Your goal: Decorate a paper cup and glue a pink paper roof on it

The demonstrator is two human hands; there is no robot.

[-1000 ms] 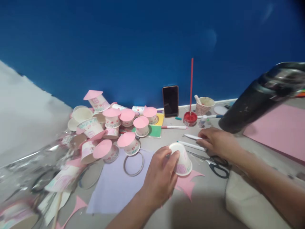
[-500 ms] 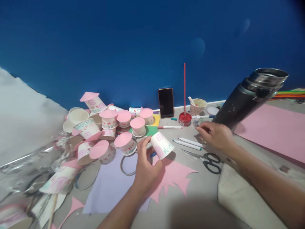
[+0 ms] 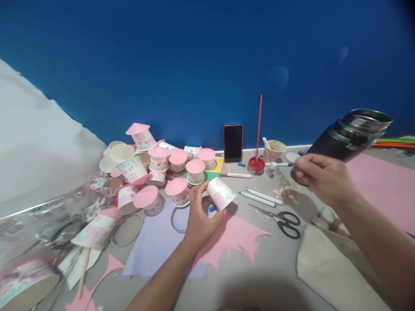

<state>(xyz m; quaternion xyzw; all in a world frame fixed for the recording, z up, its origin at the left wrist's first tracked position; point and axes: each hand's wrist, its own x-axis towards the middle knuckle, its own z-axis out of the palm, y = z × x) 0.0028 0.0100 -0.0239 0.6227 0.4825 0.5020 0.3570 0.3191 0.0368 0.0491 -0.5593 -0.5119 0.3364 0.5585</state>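
Note:
My left hand (image 3: 199, 218) grips a small white paper cup (image 3: 221, 194) drawn with a pink house front, tilted on its side above a pink paper cut-out (image 3: 233, 239). My right hand (image 3: 320, 177) is raised off the table in front of a dark steel flask (image 3: 348, 136), fingers pinched together; what they hold, if anything, is too small to make out. Below that hand lie two white markers (image 3: 261, 198) and black-handled scissors (image 3: 283, 220).
A heap of decorated cups with pink lids (image 3: 155, 172) fills the left. A phone (image 3: 233, 143) leans on the blue wall beside a red paint pot with a stick (image 3: 256, 165) and a cup (image 3: 274, 150). Lilac paper (image 3: 155, 242), a ring (image 3: 179, 219), pink sheet (image 3: 385, 185), cloth (image 3: 327, 263).
My left hand lifted the cup off the pink cut-out and tipped it sideways. My right hand rose from the markers and now hangs pinched in front of the flask.

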